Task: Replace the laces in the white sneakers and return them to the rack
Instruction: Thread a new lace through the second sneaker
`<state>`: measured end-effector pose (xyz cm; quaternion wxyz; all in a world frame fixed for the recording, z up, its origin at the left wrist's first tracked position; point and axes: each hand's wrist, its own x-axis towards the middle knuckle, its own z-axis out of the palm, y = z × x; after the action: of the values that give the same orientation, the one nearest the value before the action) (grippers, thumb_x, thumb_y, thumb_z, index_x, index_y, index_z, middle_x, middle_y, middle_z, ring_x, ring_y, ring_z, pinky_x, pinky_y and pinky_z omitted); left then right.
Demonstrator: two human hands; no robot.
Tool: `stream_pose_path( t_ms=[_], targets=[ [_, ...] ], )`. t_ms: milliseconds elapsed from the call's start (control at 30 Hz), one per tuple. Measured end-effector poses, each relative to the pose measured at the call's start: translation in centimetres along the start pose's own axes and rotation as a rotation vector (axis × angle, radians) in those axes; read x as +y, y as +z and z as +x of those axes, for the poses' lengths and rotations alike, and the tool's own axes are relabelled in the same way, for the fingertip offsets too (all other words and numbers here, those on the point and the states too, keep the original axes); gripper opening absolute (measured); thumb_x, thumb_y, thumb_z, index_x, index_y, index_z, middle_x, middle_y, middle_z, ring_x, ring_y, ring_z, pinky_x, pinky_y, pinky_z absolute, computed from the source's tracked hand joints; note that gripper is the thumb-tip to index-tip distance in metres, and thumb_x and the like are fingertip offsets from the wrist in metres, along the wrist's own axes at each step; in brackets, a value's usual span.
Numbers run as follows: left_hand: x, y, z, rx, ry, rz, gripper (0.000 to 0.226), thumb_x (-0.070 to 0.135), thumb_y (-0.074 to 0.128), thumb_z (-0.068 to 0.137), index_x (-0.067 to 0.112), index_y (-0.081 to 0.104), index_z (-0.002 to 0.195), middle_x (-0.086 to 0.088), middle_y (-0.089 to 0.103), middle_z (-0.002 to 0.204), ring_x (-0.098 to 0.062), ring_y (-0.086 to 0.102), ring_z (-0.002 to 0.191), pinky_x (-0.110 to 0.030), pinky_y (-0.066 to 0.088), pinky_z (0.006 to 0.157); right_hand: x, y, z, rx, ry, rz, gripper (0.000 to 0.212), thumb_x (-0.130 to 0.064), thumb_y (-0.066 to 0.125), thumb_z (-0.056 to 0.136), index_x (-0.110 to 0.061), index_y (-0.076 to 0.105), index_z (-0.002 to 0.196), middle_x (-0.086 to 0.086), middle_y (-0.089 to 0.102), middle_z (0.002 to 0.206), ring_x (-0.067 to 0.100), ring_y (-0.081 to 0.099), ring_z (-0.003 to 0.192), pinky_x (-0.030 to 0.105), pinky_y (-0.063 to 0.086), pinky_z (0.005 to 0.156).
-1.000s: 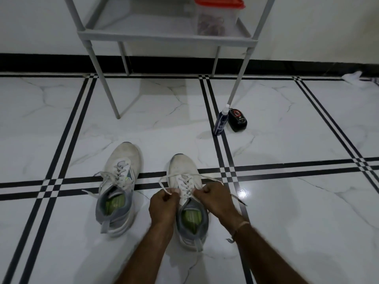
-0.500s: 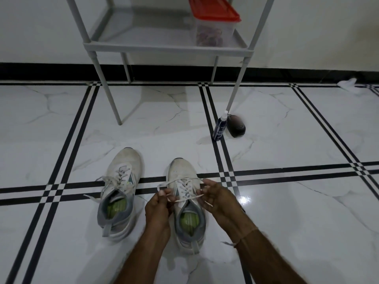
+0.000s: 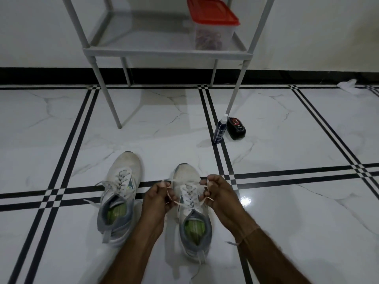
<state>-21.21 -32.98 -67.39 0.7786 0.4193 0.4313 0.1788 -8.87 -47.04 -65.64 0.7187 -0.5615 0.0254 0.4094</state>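
White lace (image 3: 189,194) is being pinched by the left hand (image 3: 156,198) and the right hand (image 3: 220,196) over the right sneaker (image 3: 187,178) on the floor (image 3: 287,222). Curled fingers (image 3: 162,189) are hiding its ends. The far rack (image 3: 164,52) is running off-frame.

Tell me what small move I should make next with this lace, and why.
Probably cross the two ends over the tongue to start the knot. The left hand and right hand each pinch one end of the lace, held apart on either side of the sneaker, and the lace looks threaded up its eyelets.

Both hands (image 3: 155,198) pinching lace (image 3: 188,193) — right sneaker (image 3: 189,212)
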Motion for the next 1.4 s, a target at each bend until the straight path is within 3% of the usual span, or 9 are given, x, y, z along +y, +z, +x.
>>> stream_pose_path(
  t_ms=[167, 433, 567, 667, 800, 900, 1033, 1200, 1400],
  targets=[
    [4.8, 2.5, -1.3, -0.134, 0.128, 0.001, 0.026, 0.028, 0.050, 0.104, 0.012, 0.064, 0.088, 0.001, 0.057, 0.066, -0.019, 0.057, 0.067, -0.031, 0.055, 0.065, -4.2, 2.1, -0.7, -0.112, -0.182, -0.145, 0.012, -0.002, 0.048, 0.105, -0.010, 0.056, 0.108, 0.010, 0.069, 0.097, 0.013, 0.053, 0.068, 0.030, 0.053, 0.072],
    [13.3, 7.0, -4.7, -0.273, 0.397, 0.095, 0.024, 0.023, 0.050, 0.105, 0.008, 0.067, 0.100, 0.001, 0.070, 0.078, -0.013, 0.065, 0.072, -0.031, 0.057, 0.078, -12.4, 7.5, -3.3, -0.172, -0.414, -0.267, 0.023, -0.004, 0.055, 0.103, -0.005, 0.051, 0.126, 0.008, 0.077, 0.106, 0.015, 0.061, 0.080, 0.031, 0.058, 0.084],
    [16.7, 8.5, -6.3, -0.277, 0.512, 0.142, 0.026, 0.021, 0.048, 0.106, 0.009, 0.070, 0.099, -0.004, 0.077, 0.094, -0.014, 0.068, 0.081, -0.032, 0.057, 0.081, -15.9, 9.4, -4.8, -0.171, -0.459, -0.235, 0.025, -0.005, 0.060, 0.100, -0.009, 0.058, 0.125, 0.013, 0.076, 0.110, 0.020, 0.065, 0.087, 0.033, 0.059, 0.088],
    [18.6, 9.2, -7.6, -0.245, 0.588, 0.156, 0.026, 0.021, 0.054, 0.104, 0.019, 0.076, 0.091, -0.001, 0.077, 0.090, -0.016, 0.066, 0.086, -0.036, 0.056, 0.084, -17.6, 10.4, -6.3, -0.181, -0.493, -0.203, 0.025, -0.004, 0.062, 0.099, -0.009, 0.063, 0.123, 0.012, 0.077, 0.109, 0.020, 0.070, 0.091, 0.032, 0.059, 0.090],
    [20.4, 9.9, -8.6, -0.198, 0.655, 0.190, 0.016, 0.017, 0.062, 0.099, 0.017, 0.078, 0.095, 0.001, 0.077, 0.089, -0.014, 0.068, 0.084, -0.036, 0.056, 0.081, -18.9, 11.1, -7.6, -0.156, -0.538, -0.224, 0.021, -0.004, 0.064, 0.097, -0.008, 0.071, 0.116, 0.012, 0.078, 0.105, 0.024, 0.074, 0.096, 0.035, 0.058, 0.093],
    [21.4, 10.3, -9.2, -0.175, 0.674, 0.191, 0.010, 0.017, 0.067, 0.095, 0.017, 0.077, 0.097, 0.001, 0.077, 0.090, -0.009, 0.070, 0.085, -0.033, 0.056, 0.078, -19.7, 11.5, -8.2, -0.109, -0.572, -0.283, 0.012, -0.017, 0.066, 0.098, -0.012, 0.074, 0.106, 0.006, 0.079, 0.100, 0.020, 0.074, 0.097, 0.037, 0.053, 0.089],
    [21.9, 10.6, -9.6, -0.168, 0.717, 0.172, 0.007, 0.016, 0.071, 0.092, 0.017, 0.077, 0.096, 0.004, 0.078, 0.091, -0.003, 0.070, 0.084, -0.021, 0.054, 0.070, -20.4, 11.9, -8.4, -0.069, -0.585, -0.323, 0.019, -0.032, 0.069, 0.096, -0.015, 0.074, 0.102, 0.002, 0.079, 0.101, 0.014, 0.069, 0.096, 0.034, 0.046, 0.081],
    [22.6, 10.9, -9.8, -0.205, 0.774, 0.200, 0.010, 0.014, 0.072, 0.091, 0.016, 0.078, 0.099, 0.003, 0.078, 0.091, -0.006, 0.071, 0.085, -0.015, 0.053, 0.066, -21.5, 12.5, -8.4, -0.153, -0.631, -0.289, 0.019, -0.021, 0.068, 0.096, -0.005, 0.074, 0.106, 0.015, 0.076, 0.108, 0.026, 0.072, 0.102, 0.029, 0.059, 0.083],
    [22.8, 11.1, -9.7, -0.232, 0.788, 0.175, 0.010, 0.008, 0.072, 0.089, 0.006, 0.077, 0.097, -0.004, 0.078, 0.091, -0.005, 0.072, 0.085, -0.012, 0.051, 0.070, -21.4, 12.5, -8.3, -0.186, -0.636, -0.320, 0.022, -0.015, 0.067, 0.097, 0.004, 0.066, 0.109, 0.015, 0.077, 0.102, 0.019, 0.072, 0.091, 0.024, 0.057, 0.072]
  ],
)
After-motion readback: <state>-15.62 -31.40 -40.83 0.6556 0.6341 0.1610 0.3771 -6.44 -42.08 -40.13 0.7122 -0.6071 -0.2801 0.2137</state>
